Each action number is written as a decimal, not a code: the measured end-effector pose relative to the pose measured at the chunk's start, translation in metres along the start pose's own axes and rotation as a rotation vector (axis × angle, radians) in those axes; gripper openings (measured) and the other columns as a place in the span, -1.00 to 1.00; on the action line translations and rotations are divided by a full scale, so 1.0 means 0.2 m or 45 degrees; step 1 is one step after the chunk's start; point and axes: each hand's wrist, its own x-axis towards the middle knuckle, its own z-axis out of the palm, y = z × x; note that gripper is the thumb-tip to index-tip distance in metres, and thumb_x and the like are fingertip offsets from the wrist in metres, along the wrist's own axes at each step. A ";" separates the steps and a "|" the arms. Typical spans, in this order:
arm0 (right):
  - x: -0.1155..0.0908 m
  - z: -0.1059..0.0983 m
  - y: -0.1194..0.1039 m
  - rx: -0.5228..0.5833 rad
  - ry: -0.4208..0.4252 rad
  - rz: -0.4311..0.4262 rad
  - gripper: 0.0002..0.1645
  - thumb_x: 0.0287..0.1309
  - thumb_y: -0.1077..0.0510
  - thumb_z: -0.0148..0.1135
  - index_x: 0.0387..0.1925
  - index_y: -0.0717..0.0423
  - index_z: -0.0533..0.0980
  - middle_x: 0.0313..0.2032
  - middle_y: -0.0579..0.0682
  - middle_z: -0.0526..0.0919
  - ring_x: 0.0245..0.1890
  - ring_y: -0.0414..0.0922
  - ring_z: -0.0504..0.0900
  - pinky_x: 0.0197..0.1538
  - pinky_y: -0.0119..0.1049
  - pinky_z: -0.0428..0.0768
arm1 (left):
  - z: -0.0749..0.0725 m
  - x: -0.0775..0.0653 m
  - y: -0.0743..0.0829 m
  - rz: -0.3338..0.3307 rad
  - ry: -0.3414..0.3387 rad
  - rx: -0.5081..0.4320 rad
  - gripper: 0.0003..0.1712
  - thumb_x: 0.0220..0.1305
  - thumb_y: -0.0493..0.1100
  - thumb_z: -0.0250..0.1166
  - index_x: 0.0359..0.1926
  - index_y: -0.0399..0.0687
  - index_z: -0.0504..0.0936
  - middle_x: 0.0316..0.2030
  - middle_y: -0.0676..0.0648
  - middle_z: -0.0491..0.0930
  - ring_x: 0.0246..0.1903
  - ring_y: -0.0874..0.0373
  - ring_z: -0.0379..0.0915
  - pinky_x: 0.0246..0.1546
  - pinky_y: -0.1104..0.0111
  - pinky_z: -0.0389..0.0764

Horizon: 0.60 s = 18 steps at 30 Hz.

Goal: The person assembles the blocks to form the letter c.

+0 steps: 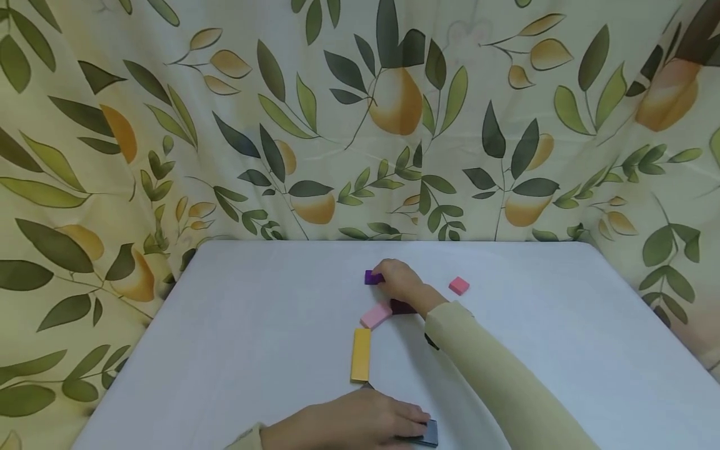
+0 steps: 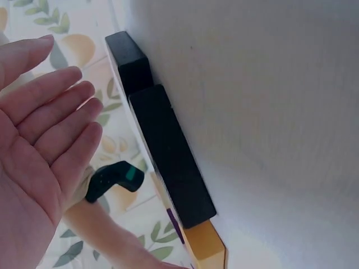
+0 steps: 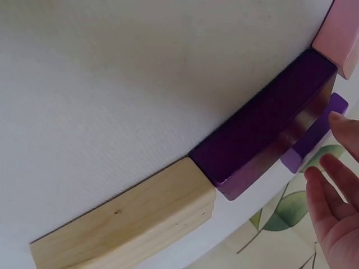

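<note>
The violet block [image 1: 371, 277] sits right at the fingertips of the right hand [image 1: 399, 279], poking out on their left, thumb toward one end, though I can't tell if it's actually pinched. Its long side runs sideways across the table, roughly in line with the plum block [image 3: 268, 123] but apart from it on the far side. The left hand [image 1: 360, 417] is well off, fingers straight by the black blocks [image 2: 173, 157] (so right's way nearer).

head view looks forward, down; closer wrist views share the table [image 1: 253, 344]
</note>
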 end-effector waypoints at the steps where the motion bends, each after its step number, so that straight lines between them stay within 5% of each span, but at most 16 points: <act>1: 0.00 0.00 0.00 -0.002 0.004 -0.006 -0.68 0.02 0.38 0.21 -0.12 0.22 0.60 -0.13 0.10 0.62 -0.05 0.01 0.53 0.07 -0.15 0.42 | 0.00 0.00 0.00 -0.005 -0.027 -0.014 -0.58 0.36 -0.05 0.06 0.18 -0.07 0.46 0.18 0.11 0.39 0.19 0.46 0.12 0.04 0.68 0.18; 6: 0.02 0.01 0.01 -0.010 -0.002 -0.044 -0.72 0.02 0.39 0.19 -0.17 0.23 0.62 -0.20 0.10 0.63 -0.13 -0.02 0.55 0.02 -0.16 0.45 | 0.01 0.01 0.00 -0.032 -0.114 -0.034 -0.55 0.31 -0.08 0.12 0.20 -0.04 0.45 0.21 0.14 0.34 0.18 0.50 0.11 0.00 0.70 0.21; 18: 0.03 0.01 0.02 -0.073 -0.019 -0.044 -0.71 0.07 0.41 0.15 -0.14 0.24 0.61 -0.13 0.13 0.61 -0.03 0.05 0.51 0.08 -0.15 0.40 | 0.02 0.02 -0.01 -0.063 -0.163 0.017 -0.60 0.30 -0.11 0.15 0.16 0.02 0.50 0.17 0.19 0.38 0.10 0.55 0.19 -0.10 0.71 0.29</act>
